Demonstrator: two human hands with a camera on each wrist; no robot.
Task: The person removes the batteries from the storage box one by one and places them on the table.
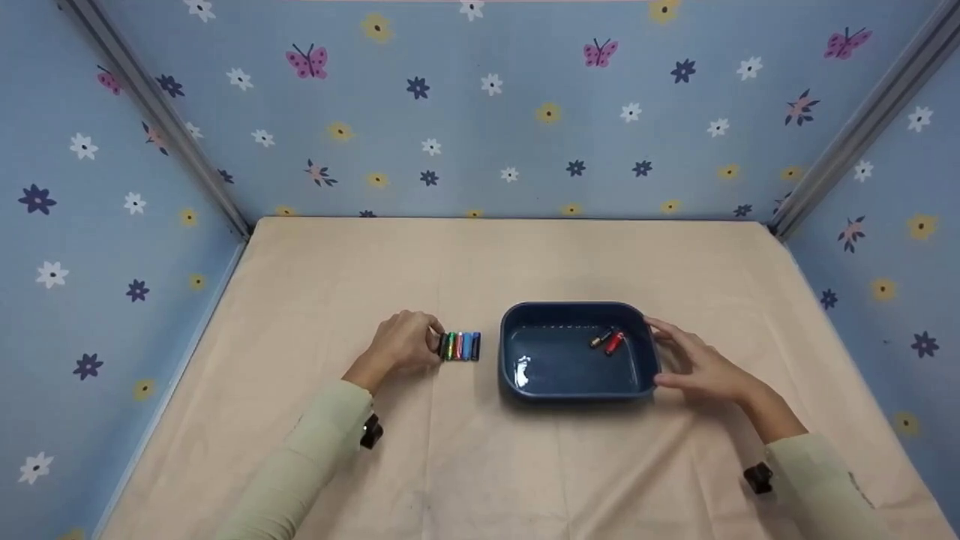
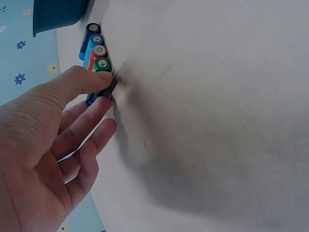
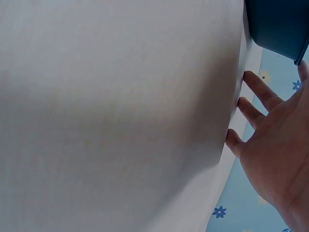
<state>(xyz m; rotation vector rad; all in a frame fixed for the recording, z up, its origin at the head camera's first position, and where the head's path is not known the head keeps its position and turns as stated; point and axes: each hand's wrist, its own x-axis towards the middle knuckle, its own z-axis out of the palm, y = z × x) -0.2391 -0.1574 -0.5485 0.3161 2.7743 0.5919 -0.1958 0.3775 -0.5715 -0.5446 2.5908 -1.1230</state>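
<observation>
A beige tablecloth (image 1: pixel 480 465) covers the table inside a booth of blue flowered walls (image 1: pixel 480 127). Near the cloth's middle stands a dark blue tub (image 1: pixel 525 375), the landmark here. Inside the tub, toward its right wall, lie two batteries (image 1: pixel 607 341), one dark and one red, touching each other.

The right hand (image 1: pixel 694 364) is just right of the tub, fingers straight and spread apart; from the head view its fingertips are at the tub's right rim, though whether they touch it I cannot tell.

The left hand (image 1: pixel 401 345) is left of the tub. Its thumb and forefinger pinch the dark battery (image 2: pixel 104 92) at the far-left end of a row of batteries (image 1: pixel 461 346) lying side by side on the cloth, just left of the tub.
</observation>
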